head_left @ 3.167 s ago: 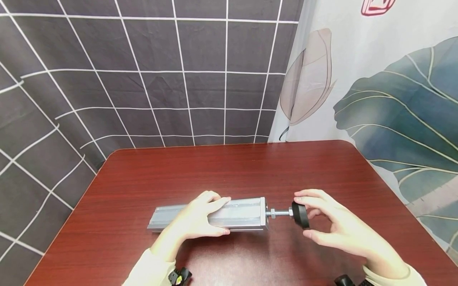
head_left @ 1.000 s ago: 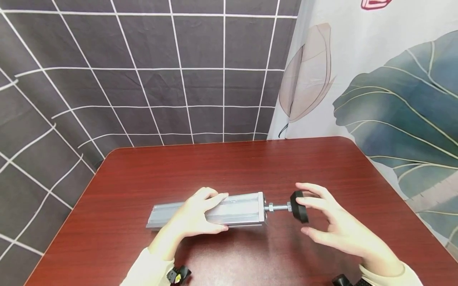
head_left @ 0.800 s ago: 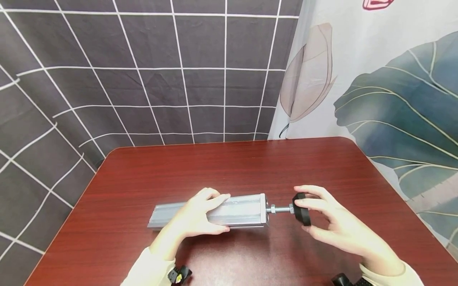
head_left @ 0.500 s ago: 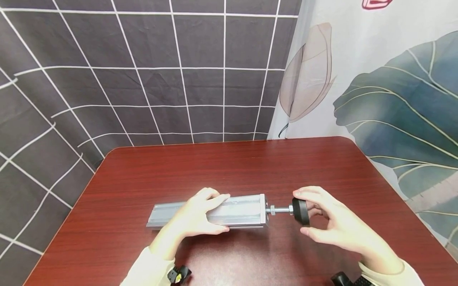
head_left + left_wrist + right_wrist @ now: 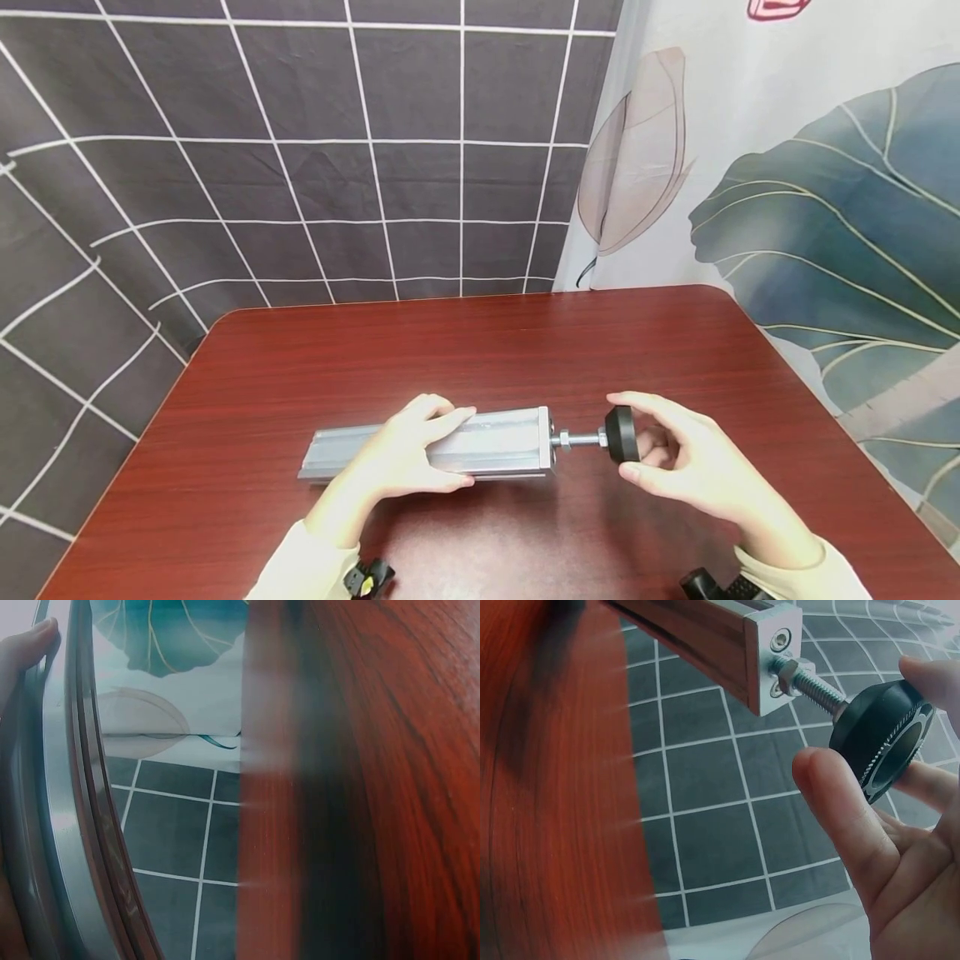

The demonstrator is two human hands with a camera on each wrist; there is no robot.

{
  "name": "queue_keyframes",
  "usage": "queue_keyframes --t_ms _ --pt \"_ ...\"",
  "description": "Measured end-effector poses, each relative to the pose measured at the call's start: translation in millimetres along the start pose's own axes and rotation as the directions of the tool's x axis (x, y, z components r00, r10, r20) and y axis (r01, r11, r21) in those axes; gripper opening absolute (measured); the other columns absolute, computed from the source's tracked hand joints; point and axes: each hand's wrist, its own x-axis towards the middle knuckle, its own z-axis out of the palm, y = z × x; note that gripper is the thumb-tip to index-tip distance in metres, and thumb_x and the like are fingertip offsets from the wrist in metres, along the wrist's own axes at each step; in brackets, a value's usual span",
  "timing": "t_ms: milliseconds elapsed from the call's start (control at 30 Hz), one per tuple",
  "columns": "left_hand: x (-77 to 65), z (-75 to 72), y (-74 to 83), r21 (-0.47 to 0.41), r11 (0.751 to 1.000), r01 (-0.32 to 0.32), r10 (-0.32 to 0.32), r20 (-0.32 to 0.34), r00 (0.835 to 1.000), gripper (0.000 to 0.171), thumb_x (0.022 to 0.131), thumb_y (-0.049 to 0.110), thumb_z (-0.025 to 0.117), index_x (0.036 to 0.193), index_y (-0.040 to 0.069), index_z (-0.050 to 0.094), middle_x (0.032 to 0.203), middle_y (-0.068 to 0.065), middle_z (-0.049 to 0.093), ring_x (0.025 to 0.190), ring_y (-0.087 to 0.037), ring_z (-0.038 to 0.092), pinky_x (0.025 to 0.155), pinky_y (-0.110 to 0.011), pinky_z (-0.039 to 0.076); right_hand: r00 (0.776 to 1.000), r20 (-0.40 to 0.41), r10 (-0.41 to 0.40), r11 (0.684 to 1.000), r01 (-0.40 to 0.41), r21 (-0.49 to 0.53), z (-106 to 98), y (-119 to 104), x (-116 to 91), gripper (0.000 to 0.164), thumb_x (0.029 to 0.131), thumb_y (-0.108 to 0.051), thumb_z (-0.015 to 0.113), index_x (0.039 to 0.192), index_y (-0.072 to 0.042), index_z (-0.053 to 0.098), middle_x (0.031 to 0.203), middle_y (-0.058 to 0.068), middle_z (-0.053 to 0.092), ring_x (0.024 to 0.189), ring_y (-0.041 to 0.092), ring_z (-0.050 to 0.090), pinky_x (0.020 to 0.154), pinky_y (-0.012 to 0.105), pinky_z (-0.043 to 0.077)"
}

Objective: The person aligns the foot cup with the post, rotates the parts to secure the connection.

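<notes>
My left hand [image 5: 408, 446] grips a silver aluminium profile [image 5: 498, 442] across its middle, thumb on the near side and fingers over the far side. The bar lies crosswise, held above the table. From its right end plate [image 5: 772, 660] sticks a threaded rod [image 5: 821, 688] with a hex nut [image 5: 789, 673]. A black levelling foot [image 5: 621, 434] sits at the rod's outer end. Around its rim, my right hand [image 5: 697, 462] holds the foot between thumb and fingers. The left wrist view shows the profile [image 5: 56, 780] with a fingertip on it.
The reddish-brown table [image 5: 420, 350] spreads beneath both hands. A dark grid-patterned curtain [image 5: 300, 167] stands behind and left, and a white leaf-print curtain [image 5: 750, 125] hangs at the right. Each wrist wears a black device, such as the left one [image 5: 367, 577].
The right hand's fingers have shifted around the levelling foot, opening and closing on it, and the foot has turned. The left hand keeps its grip on the profile.
</notes>
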Motion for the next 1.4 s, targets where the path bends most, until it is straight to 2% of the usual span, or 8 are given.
queue_keyframes --t_ms 267,467,667,867,1033,1200,1400 --pt "1.1 -0.1 1.2 0.019 1.0 0.007 -0.007 0.013 1.0 0.071 0.061 0.042 0.084 0.123 0.015 0.062 0.101 0.005 0.052 0.093 -0.011 0.049 0.077 -0.025 0.044 0.999 -0.019 0.04 0.999 -0.041 -0.023 1.0 0.2 0.2 0.059 0.07 -0.001 0.078 0.123 -0.016 0.056 0.071 -0.009 0.055 0.058 0.007 0.053 0.053 0.02 0.045" --pt "2.2 -0.9 2.9 0.012 1.0 0.016 -0.016 0.015 1.0 0.071 0.061 0.041 0.084 0.122 0.014 0.063 0.1 0.004 0.052 0.093 -0.011 0.049 0.076 -0.024 0.044 0.997 -0.001 0.074 0.996 -0.073 0.041 2.2 -0.5 1.0 0.05 0.075 0.001 0.074 0.12 -0.011 0.055 0.072 -0.006 0.058 0.053 0.008 0.057 0.051 0.022 0.047" --pt "3.1 -0.6 4.2 0.009 1.0 0.015 -0.015 0.006 1.0 0.071 0.06 0.04 0.085 0.122 0.012 0.064 0.1 0.004 0.052 0.092 -0.011 0.05 0.076 -0.024 0.044 0.992 -0.008 0.125 0.989 -0.123 0.082 4.7 -1.5 1.1 0.044 0.078 0.004 0.069 0.118 -0.008 0.055 0.072 -0.004 0.061 0.053 0.01 0.059 0.05 0.025 0.05" --pt "3.6 0.1 4.2 0.02 1.0 0.009 -0.009 -0.001 1.0 0.07 0.06 0.04 0.085 0.122 0.014 0.064 0.1 0.004 0.052 0.093 -0.011 0.05 0.077 -0.024 0.044 0.99 -0.009 0.142 0.984 -0.14 0.114 5.5 -1.1 1.3 0.041 0.08 0.005 0.067 0.117 -0.006 0.055 0.074 -0.001 0.062 0.053 0.013 0.06 0.048 0.027 0.05" --pt "2.8 -0.2 3.8 0.022 1.0 0.01 -0.01 0.001 1.0 0.07 0.06 0.04 0.084 0.122 0.013 0.063 0.1 0.004 0.052 0.092 -0.011 0.05 0.076 -0.024 0.044 0.989 -0.01 0.148 0.985 -0.146 0.091 5.9 -1.1 1.4 0.037 0.081 0.003 0.066 0.116 -0.007 0.056 0.072 -0.003 0.062 0.05 0.009 0.059 0.048 0.025 0.049" --pt "2.0 1.0 2.9 0.025 1.0 -0.005 0.006 -0.007 1.0 0.071 0.059 0.04 0.085 0.121 0.012 0.064 0.1 0.003 0.052 0.092 -0.012 0.05 0.077 -0.025 0.044 0.986 -0.002 0.167 0.985 -0.166 0.055 5.9 -2.6 2.2 0.027 0.084 -0.001 0.064 0.11 -0.007 0.058 0.068 -0.007 0.059 0.047 0.006 0.058 0.048 0.024 0.047" --pt "1.6 2.3 2.2 0.036 0.999 -0.019 0.019 -0.016 1.0 0.071 0.059 0.04 0.085 0.12 0.012 0.064 0.1 0.003 0.052 0.092 -0.012 0.05 0.077 -0.024 0.044 0.961 0.028 0.277 0.96 -0.278 0.03 5.5 -5.2 2.9 0.017 0.091 -0.009 0.058 0.107 -0.003 0.058 0.06 -0.008 0.059 0.043 0.007 0.057 0.046 0.026 0.047"
